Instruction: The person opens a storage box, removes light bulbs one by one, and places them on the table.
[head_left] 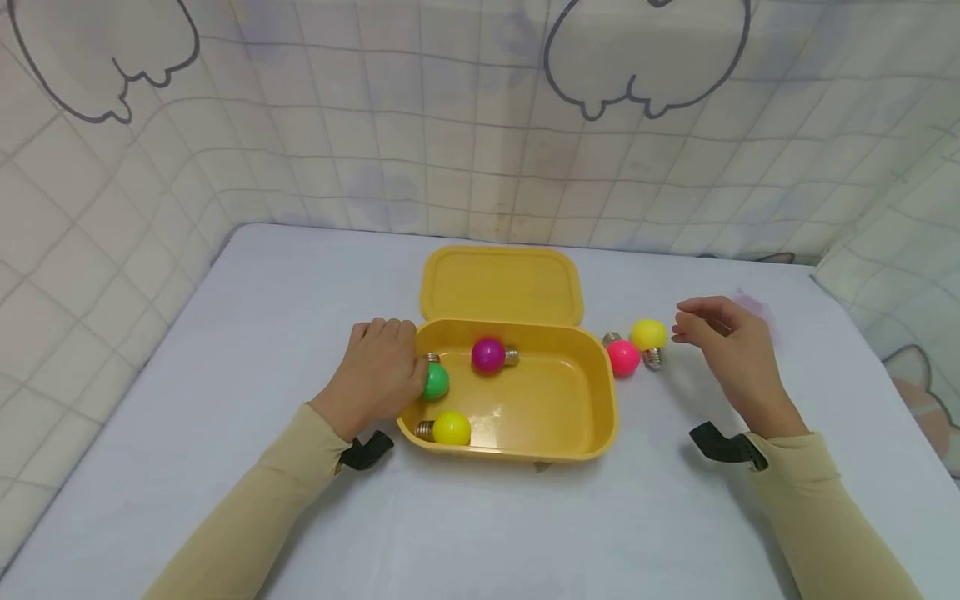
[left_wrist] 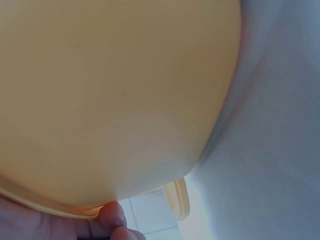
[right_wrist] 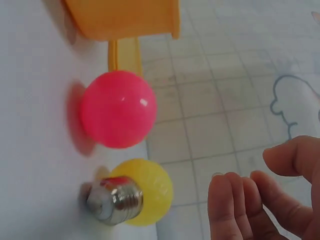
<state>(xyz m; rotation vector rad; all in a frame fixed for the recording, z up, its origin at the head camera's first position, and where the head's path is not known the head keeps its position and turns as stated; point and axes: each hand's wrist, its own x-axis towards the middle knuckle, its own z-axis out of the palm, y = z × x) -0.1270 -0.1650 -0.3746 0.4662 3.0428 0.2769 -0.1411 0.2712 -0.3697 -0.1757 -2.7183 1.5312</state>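
My left hand (head_left: 381, 367) grips the left rim of a yellow plastic box (head_left: 551, 404), fingers curled over the edge; in the left wrist view its fingertips (left_wrist: 111, 214) show under the rim. Inside lie a purple light bulb (head_left: 488, 356), a green bulb (head_left: 437, 382) partly behind the left thumb, and a yellow bulb (head_left: 452, 428). To the box's right, a pink bulb (head_left: 624, 358) and another yellow bulb (head_left: 648, 334) lie on the table. My right hand (head_left: 731, 350) hovers just right of that yellow bulb, thumb and fingers apart, holding nothing.
The box's yellow lid (head_left: 502, 285) lies flat behind it. A white cloth covers the table (head_left: 480, 533). Behind hangs a checked curtain (head_left: 480, 125) with cartoon outlines, and black straps (head_left: 727, 446) sit at both wrists.
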